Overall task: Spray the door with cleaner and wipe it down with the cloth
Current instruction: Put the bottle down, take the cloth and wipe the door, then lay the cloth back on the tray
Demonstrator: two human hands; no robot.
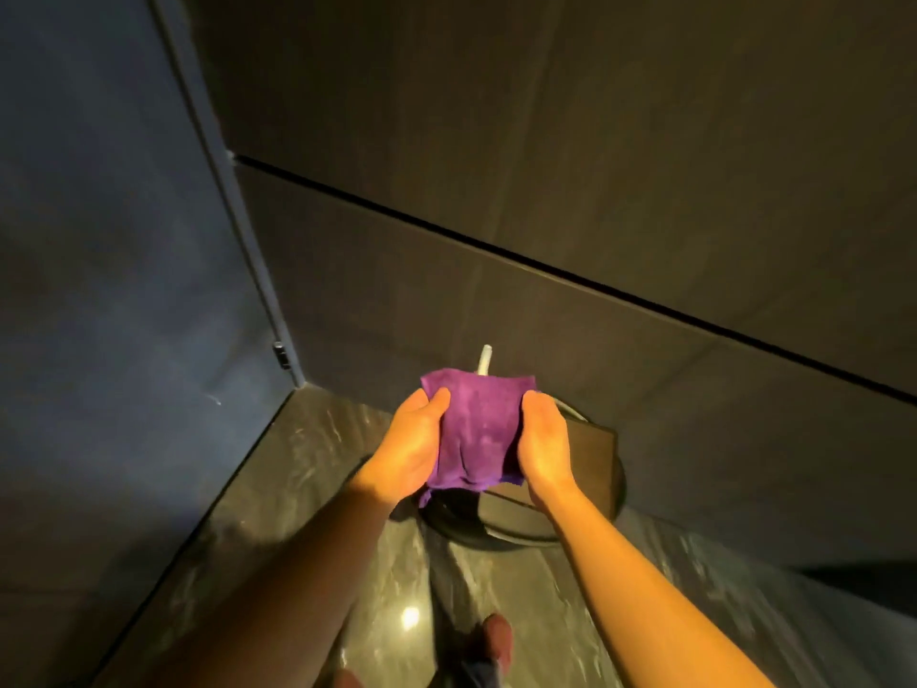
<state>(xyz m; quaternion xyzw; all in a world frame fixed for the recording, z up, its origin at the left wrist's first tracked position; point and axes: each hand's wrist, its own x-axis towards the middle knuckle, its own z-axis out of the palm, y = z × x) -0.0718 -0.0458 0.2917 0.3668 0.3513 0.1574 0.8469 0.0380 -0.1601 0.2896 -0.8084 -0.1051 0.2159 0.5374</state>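
Note:
A purple cloth is held folded between both my hands in front of me. My left hand grips its left edge with the thumb on top. My right hand grips its right edge. A white tube-like tip sticks up just behind the cloth; the rest of it is hidden. A dark blue panel, possibly the door, stands at the left with a pale metal edge strip. No spray bottle is clearly visible.
A dark tiled wall with a black groove runs across ahead and right. Below the hands sits a round black bin with a flat dark lid. The floor is glossy dark marble. My foot shows at the bottom.

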